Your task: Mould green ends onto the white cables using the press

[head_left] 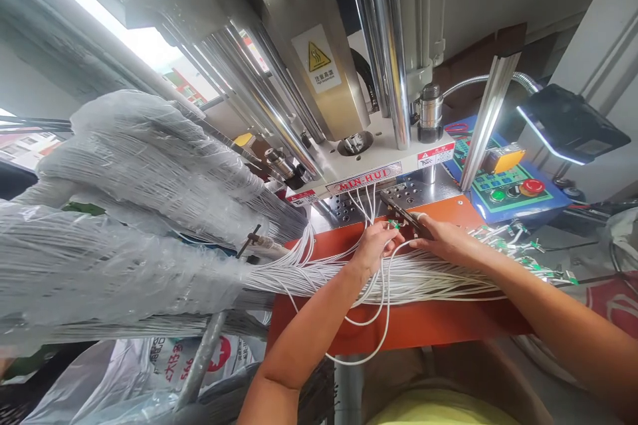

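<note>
My left hand [377, 246] is closed on the end of a white cable, where a small green part [395, 224] shows at the fingertips. Just right of it, my right hand [436, 237] grips a dark metal mold plate [406, 214] that reaches toward the machine's steel bed. Under both hands a thick bundle of white cables [323, 277] lies across the orange table [419, 329]. Several cables run up under the machine's front plate [366, 178]. One loose cable loops below my left hand.
Plastic-wrapped cable bundles [124, 265] fill the left side. Cable ends with green parts [543, 265] lie at the right. Behind them stand a blue control panel [518, 189] with a red button, a metal post [491, 123] and a lamp [573, 123]. The press column [319, 46] rises above.
</note>
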Action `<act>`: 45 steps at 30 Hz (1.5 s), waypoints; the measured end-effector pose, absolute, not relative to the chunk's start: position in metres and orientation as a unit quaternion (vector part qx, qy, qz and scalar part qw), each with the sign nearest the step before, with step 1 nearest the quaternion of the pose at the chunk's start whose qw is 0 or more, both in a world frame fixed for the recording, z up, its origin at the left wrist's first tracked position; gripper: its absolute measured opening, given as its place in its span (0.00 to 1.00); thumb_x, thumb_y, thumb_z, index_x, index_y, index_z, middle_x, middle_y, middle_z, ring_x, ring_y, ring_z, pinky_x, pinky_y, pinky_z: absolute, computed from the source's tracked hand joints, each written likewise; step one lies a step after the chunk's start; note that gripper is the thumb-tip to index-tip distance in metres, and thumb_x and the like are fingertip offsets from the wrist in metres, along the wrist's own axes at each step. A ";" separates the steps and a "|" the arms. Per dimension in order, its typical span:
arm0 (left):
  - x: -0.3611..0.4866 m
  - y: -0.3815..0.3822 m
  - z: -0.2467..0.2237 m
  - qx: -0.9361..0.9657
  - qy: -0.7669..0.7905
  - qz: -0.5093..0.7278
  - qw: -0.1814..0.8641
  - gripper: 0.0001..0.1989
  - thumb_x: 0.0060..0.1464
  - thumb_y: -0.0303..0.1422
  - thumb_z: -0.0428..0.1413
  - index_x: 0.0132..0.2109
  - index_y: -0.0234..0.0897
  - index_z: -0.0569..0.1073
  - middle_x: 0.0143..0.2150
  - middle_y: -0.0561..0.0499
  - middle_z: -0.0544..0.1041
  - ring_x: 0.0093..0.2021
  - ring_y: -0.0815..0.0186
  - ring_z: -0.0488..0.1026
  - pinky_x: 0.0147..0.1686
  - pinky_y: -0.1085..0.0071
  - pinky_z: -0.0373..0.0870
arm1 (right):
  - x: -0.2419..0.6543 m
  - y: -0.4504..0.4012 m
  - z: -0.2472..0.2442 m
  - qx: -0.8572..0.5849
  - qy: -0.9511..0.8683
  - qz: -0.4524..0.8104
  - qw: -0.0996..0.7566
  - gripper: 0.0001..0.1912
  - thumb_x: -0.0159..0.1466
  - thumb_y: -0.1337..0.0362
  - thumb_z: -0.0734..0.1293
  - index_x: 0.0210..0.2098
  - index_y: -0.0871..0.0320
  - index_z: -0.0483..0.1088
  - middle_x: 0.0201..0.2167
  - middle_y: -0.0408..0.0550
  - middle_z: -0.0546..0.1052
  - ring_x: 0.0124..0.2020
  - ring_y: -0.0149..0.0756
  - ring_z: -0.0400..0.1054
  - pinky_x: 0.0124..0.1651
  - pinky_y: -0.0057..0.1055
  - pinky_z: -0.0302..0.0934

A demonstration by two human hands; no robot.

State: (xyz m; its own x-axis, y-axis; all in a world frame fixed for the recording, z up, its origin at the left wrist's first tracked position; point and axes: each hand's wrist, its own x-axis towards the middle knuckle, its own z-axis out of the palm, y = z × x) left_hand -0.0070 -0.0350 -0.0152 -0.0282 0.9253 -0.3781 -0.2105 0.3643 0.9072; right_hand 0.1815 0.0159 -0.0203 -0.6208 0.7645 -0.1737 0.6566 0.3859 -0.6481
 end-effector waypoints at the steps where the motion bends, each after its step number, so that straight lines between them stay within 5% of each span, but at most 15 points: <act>1: -0.007 -0.034 -0.015 0.319 0.549 0.451 0.627 0.08 0.43 0.32 0.59 0.29 0.32 0.69 0.26 0.52 0.73 0.17 0.79 0.56 0.16 0.78 0.45 | 0.182 0.016 -0.021 -0.429 -0.830 0.349 0.077 0.18 0.64 0.48 0.60 0.47 0.52 0.60 0.39 0.49 0.76 0.39 0.44 0.71 0.36 0.33 0.58; 11: -0.011 -0.029 -0.021 0.345 0.527 0.395 0.669 0.15 0.44 0.39 0.62 0.25 0.30 0.71 0.20 0.54 0.67 0.16 0.79 0.53 0.16 0.76 0.40 | 0.183 0.018 -0.027 -0.419 -0.832 0.351 0.096 0.18 0.62 0.48 0.61 0.45 0.52 0.60 0.37 0.47 0.76 0.37 0.43 0.71 0.34 0.31 0.57; 27: -0.005 -0.012 -0.026 0.272 0.591 0.333 0.683 0.16 0.39 0.34 0.62 0.25 0.38 0.59 0.16 0.64 0.53 0.13 0.80 0.45 0.15 0.75 0.33 | 0.182 0.019 -0.026 -0.426 -0.837 0.333 0.087 0.21 0.62 0.49 0.62 0.50 0.53 0.60 0.36 0.49 0.77 0.35 0.44 0.71 0.32 0.31 0.57; 40: -0.004 0.000 -0.036 0.240 0.595 0.365 0.674 0.14 0.38 0.28 0.61 0.23 0.37 0.60 0.16 0.63 0.54 0.13 0.81 0.47 0.15 0.78 0.35 | 0.178 0.012 -0.021 -0.444 -0.836 0.311 0.081 0.27 0.64 0.53 0.62 0.59 0.55 0.56 0.39 0.51 0.78 0.40 0.47 0.72 0.36 0.32 0.57; 45: -0.005 -0.007 -0.031 0.356 0.589 0.354 0.633 0.15 0.49 0.41 0.60 0.32 0.34 0.67 0.23 0.55 0.69 0.15 0.79 0.59 0.14 0.78 0.42 | 0.180 0.014 -0.021 -0.447 -0.828 0.328 0.080 0.20 0.63 0.52 0.63 0.51 0.55 0.61 0.38 0.51 0.78 0.38 0.46 0.72 0.34 0.31 0.57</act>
State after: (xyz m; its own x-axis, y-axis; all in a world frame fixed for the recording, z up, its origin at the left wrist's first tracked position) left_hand -0.0052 -0.0068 -0.0311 0.0548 0.8683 -0.4931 -0.0283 0.4950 0.8684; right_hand 0.1796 0.0142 -0.0208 -0.5877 0.7929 -0.1613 0.6884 0.3852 -0.6146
